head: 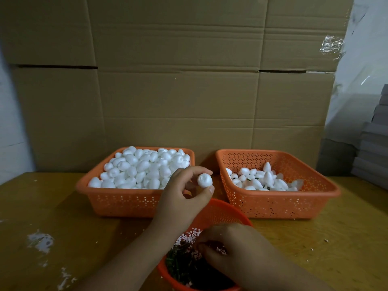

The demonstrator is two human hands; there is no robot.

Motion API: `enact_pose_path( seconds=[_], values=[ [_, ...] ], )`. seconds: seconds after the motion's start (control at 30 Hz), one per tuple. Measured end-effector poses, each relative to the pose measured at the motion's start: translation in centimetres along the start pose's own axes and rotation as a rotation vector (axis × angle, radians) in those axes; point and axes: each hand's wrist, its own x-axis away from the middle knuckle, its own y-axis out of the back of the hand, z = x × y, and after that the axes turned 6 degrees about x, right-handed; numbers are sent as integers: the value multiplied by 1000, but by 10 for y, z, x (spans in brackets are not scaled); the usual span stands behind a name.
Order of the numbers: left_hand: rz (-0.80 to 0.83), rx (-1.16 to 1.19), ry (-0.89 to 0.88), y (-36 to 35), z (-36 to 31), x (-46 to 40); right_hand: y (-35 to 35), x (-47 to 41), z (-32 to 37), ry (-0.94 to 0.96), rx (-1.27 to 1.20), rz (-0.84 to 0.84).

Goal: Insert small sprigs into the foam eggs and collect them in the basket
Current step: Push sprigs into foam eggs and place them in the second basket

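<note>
Left hand: the left hand [184, 192], at frame centre, pinches one foam egg [205, 180] between fingertips and thumb, raised above the gap between the two square baskets.
Right hand: the right hand [228, 248], lower centre, reaches into the round basket [222, 211]; its fingers curl down among the sprigs [184, 259], seemingly picking at one, though a secure pinch cannot be confirmed.
Egg supply: the left basket [117, 198], left of centre, is heaped with plain white eggs.
Collection: the right basket [281, 204], right of centre, holds a much smaller layer of eggs, a few with green bits showing between them.
Handling of the egg: likely very light and slightly crushable; a hard squeeze may dent it. Best held around its widest part, leaving one end free for the stem.
Handling of the sprigs: thin green stems with tiny pink-white tips, probably flexible and prone to tangling; take one low on the stem so it pushes in straight.
Surface: a yellowish wooden table [63, 227] with white scuffs at lower left and scattered crumbs.
Room: flattened cardboard [178, 80] fills the background; clear plastic sheeting [361, 70] and stacked grey boards [373, 148] stand at right.
</note>
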Motion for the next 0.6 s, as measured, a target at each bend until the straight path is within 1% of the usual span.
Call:
enact_pose_path(
  seconds=[0.1,0.37,0.47,0.6],
  values=[
    [-22,-101,-100,0,0,1,1,0,0,-1,-9,9],
    [16,-395,-282,-3,-9,10,1,0,1,-9,-1,13],
    [45,-457,-289,-3,-11,12,1,-1,0,-15,10,51],
    [54,-487,-223,-4,-10,13,-1,-2,-2,-17,37,122]
  ],
)
